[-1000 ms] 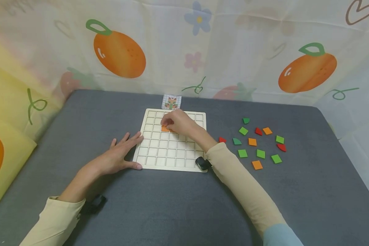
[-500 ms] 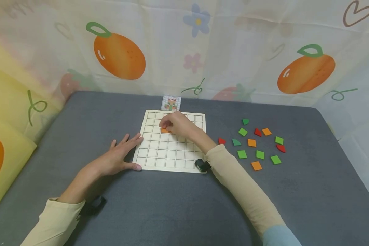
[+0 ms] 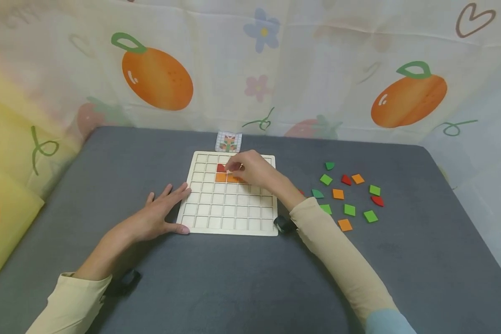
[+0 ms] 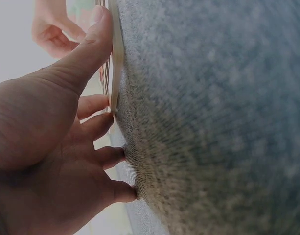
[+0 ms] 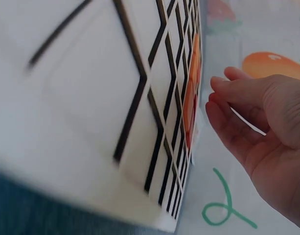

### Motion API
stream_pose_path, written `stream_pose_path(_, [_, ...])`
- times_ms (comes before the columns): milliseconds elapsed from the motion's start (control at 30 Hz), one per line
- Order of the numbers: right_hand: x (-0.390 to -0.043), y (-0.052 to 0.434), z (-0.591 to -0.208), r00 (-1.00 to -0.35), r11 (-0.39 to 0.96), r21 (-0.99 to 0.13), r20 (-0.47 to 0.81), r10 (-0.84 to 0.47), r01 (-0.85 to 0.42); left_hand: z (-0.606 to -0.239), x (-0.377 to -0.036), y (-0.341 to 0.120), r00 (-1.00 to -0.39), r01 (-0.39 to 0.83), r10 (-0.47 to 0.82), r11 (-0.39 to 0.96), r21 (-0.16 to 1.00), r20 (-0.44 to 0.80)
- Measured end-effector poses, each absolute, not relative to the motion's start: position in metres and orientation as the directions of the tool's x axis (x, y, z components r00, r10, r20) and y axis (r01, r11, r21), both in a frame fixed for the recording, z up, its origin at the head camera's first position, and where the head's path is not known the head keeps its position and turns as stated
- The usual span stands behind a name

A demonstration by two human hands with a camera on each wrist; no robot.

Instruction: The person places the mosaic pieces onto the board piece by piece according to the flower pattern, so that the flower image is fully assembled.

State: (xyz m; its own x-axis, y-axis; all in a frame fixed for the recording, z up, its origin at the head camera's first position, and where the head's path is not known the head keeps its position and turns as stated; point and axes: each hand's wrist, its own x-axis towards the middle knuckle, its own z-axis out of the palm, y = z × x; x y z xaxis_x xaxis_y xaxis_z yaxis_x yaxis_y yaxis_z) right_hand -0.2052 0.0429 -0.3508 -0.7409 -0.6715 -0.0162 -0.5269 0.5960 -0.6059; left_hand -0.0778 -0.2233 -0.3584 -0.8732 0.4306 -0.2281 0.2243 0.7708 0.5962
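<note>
A pale wooden grid board (image 3: 225,208) lies on the grey table. In its upper rows sit a red piece (image 3: 221,167) and two orange pieces (image 3: 227,177) side by side. My right hand (image 3: 244,169) hovers just right of them with loosely curled fingers that hold nothing. The right wrist view shows this hand (image 5: 252,117) a little off the board (image 5: 91,98), beside the orange pieces (image 5: 191,93). My left hand (image 3: 160,213) lies flat on the table, fingers against the board's left edge, thumb along its near corner. The left wrist view shows the thumb (image 4: 86,54) on the board's rim (image 4: 115,58).
A small pattern card (image 3: 228,141) lies beyond the board's far edge. Several loose green, red and orange pieces (image 3: 349,209) are scattered on the table to the right. A fruit-print curtain (image 3: 250,65) closes off the back and sides.
My right hand has slid slightly right off the pieces it covered, and the red piece and a second orange piece now show. The left hand has stayed in place.
</note>
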Motion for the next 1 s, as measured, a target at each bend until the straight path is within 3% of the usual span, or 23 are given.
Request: stream_pose_path(1000, [-0.208,0.151,-0.353,-0.834,0.669,-0.580,0.034,-0.551,-0.466,-0.359,-0.080,-0.221,-0.870,0.216,0.429,0.774,0.595,-0.242])
